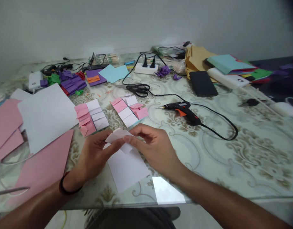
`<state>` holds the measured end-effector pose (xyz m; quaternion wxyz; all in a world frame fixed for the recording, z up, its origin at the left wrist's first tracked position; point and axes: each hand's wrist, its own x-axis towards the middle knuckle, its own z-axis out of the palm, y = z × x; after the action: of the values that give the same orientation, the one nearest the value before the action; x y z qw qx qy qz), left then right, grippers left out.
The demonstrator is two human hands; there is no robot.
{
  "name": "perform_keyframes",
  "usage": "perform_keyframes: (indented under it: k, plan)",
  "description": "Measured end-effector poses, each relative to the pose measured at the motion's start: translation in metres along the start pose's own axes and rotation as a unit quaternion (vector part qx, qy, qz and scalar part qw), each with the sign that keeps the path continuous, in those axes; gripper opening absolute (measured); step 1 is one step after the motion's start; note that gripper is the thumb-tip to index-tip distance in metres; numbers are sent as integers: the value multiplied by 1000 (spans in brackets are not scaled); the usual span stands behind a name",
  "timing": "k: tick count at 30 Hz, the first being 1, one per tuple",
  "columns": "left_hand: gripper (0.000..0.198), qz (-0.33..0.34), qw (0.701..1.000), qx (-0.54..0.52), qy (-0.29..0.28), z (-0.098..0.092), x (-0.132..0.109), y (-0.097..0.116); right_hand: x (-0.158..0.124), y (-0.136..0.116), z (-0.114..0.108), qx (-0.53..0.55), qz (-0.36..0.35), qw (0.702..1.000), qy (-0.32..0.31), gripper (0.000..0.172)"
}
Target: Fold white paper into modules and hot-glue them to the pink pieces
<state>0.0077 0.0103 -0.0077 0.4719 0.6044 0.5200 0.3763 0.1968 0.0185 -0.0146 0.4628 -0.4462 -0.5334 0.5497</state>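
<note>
Nearest the camera: two bare forearms [223,198] angled across the near edge of the glossy, floral-patterned counter [213,156]; thin black wristband [67,186] on the left one.

Left hand [94,156] and right hand [156,149] both closed, thumbs against fingers, pinching the far end of a plain white rectangular paper sheet [128,168]. Thumb tips close together. Sheet lies between the hands, left of the near edge's midpoint; its lower part slopes toward that edge. Cannot tell whether it touches the counter.

Step in hand, as I judge it: turning over that far end. Done well, the edges are squared before any pressing; one thumb pins, the other runs outward; the crease gets firmed on the hard counter, not in the air.

Just beyond the hands, two squarish pieces covered with folded pink and white paper [129,109], side by side, apart. To their right, a black glue gun with orange trigger [190,114], lying on its side.

Containers: along the far edge, a crinkled clear plastic packet [105,59] holding slim pale items with green marks, too blurred to identify. No other contents readable.
</note>
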Motion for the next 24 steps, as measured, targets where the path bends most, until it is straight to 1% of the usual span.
perform_keyframes:
  k: [5, 7, 10, 13, 15, 19, 24]
  plan:
    - [22, 18, 999, 27, -8, 0, -3, 4, 0, -2, -3, 50, 10, 998, -31, 23]
    - [20, 16, 1000, 12, -15, 1, -4, 3, 0, -2, -3, 77, 20, 996, -41, 26]
    - [17, 7, 999, -23, -20, 2, -3, 1, 0, 1, -2, 112, 50, 992, -37, 31]
    - [19, 4, 998, -55, -7, 1, 1, 0, 1, 4, -2, 135, 78, 987, -35, 31]
    - [20, -1, 998, -67, 14, 0, 4, -1, 2, 4, -3, 128, 81, 988, -36, 31]
    - [25, -24, 996, -71, 45, -3, 6, 1, 2, -1, -3, 79, 78, 993, -30, 33]
    - [31, -38, 996, -81, 15, -4, 6, 2, 1, -5, -4, 60, 66, 996, -29, 31]
